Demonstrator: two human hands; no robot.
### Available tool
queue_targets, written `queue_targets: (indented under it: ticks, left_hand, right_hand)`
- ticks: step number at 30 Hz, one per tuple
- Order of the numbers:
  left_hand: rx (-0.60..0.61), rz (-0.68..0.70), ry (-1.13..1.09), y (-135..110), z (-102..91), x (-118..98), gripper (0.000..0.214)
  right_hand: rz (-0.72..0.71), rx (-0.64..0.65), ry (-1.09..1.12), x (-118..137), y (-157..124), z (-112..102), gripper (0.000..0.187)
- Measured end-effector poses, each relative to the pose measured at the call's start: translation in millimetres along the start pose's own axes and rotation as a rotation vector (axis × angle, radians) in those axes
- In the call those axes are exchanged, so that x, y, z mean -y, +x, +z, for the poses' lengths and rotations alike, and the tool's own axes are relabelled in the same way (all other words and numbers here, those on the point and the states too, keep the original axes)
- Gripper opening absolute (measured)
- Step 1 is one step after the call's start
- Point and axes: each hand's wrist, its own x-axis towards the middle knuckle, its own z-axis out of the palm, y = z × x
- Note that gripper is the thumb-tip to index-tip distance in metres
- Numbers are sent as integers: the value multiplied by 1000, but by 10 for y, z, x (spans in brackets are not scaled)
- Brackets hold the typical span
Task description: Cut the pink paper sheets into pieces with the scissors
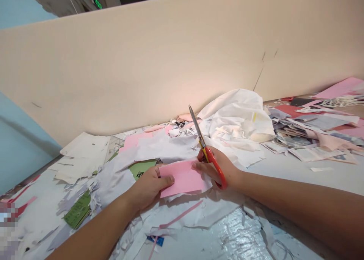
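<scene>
ringing pink paper [183, 178] and scissors [205, 151]: scraps [165, 148], cloth [236, 112]

I see left grip [148, 188] and right grip [230, 171] as bare hands. Forearms bare right up to frame edge. Nails short, plain.

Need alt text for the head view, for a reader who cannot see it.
The left hand and right hand hold a pink paper over a scrap-littered table; the right hand also holds red-handled scissors, blades pointing away. A beige partition stands behind.
</scene>
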Motion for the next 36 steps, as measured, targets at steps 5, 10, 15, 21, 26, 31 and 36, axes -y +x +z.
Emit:
queue_targets:
  ticks: [5, 10, 15, 21, 26, 31, 36]
  left_hand:
    - [8, -4, -7, 19, -16, 2, 25]
    - [-1, -18, -15, 22, -29, 2, 25]
    - [-49, -8, 4, 22, -10, 7, 24]
    - [-34, 2, -19, 27, 3, 15, 23]
    - [-13, 15, -36, 37, -12, 21, 25]
    - [-19, 3, -71, 29, -10, -4, 27]
    - [-40, -7, -69, 35, -13, -22, 27]
  right_hand:
    - [-14, 22, -37, -37, 16, 15, 25]
    - [-49, 25, -35, -75, 31, 21, 21]
    - [-54, -21, -53, -80, 37, 24, 18]
    - [-40, 33, -11, -73, 46, 21, 19]
    - [-1, 2, -19, -42, 28, 27, 15]
    - [-24, -32, -58, -35, 23, 18, 15]
    - [-13, -23, 2, -93, 23, 39, 20]
